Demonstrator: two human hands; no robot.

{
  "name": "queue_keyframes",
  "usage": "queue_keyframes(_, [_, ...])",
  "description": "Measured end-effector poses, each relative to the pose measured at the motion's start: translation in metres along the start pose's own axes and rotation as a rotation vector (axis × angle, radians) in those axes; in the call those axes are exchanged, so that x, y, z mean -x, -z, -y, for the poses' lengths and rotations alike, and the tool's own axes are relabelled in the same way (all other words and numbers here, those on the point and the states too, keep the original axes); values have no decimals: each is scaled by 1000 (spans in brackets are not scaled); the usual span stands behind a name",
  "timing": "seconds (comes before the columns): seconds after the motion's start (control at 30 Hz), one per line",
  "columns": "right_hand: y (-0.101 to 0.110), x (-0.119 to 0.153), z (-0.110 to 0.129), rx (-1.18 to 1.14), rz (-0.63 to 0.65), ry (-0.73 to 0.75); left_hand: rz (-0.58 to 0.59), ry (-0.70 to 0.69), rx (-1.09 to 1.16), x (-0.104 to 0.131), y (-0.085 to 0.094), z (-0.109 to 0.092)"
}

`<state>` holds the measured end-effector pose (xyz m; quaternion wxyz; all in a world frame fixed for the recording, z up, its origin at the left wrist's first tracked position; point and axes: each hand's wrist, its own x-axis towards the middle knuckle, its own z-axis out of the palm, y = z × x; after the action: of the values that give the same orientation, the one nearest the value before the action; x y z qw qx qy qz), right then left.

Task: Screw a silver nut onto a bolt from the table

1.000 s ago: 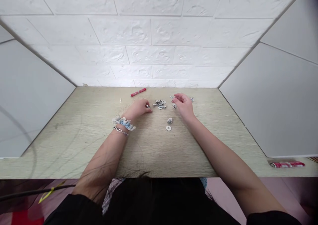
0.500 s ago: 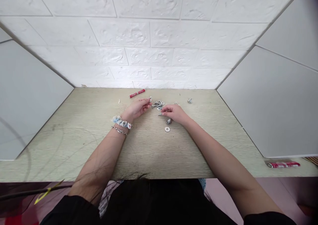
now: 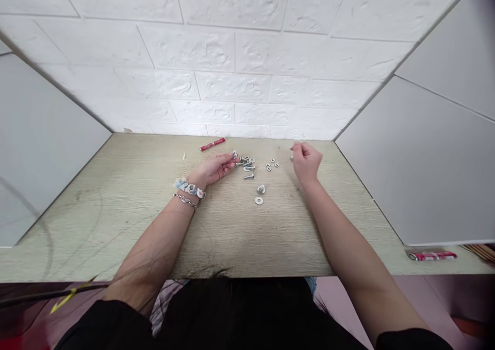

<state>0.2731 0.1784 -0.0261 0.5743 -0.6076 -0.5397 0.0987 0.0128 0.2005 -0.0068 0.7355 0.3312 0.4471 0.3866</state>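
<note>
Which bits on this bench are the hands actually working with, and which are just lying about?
In hand:
left hand holding a small metal piece
right hand at a small metal part
pile of bolts
small nuts

Lying about:
red stick
red wrapper

A small partitioned work booth, of the kind set up for bench assembly, is shown rather than a home room. A plain wood-grain table (image 3: 116,205) is closed in by smooth grey panels (image 3: 425,149) on both sides and backed by a wall (image 3: 247,46) clad in white embossed brick-pattern sheet. Loose metal hardware is scattered at the far middle of the table: bolts (image 3: 246,163), nuts (image 3: 271,165) and a washer (image 3: 259,200), with a red wrapper (image 3: 212,144) near the wall and another (image 3: 431,255) by the right panel.
</note>
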Motion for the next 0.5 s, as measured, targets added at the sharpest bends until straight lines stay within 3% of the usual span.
queue_keyframes(0.07, [15,-12,-16,151,15,2,-3,4,-5,-1,2,0])
queue_keyframes(0.17, [27,-20,-29,217,218,-35,-2,0,-22,-2,3,1])
queue_keyframes(0.33, [16,-12,-17,377,619,56,-29,-3,-58,3,-1,1])
queue_keyframes(0.4, [11,-9,-12,450,692,88,-46,16,-73,4,-5,2])
queue_keyframes(0.5, [9,-8,-13,453,705,104,-33,24,-97,3,-11,5])
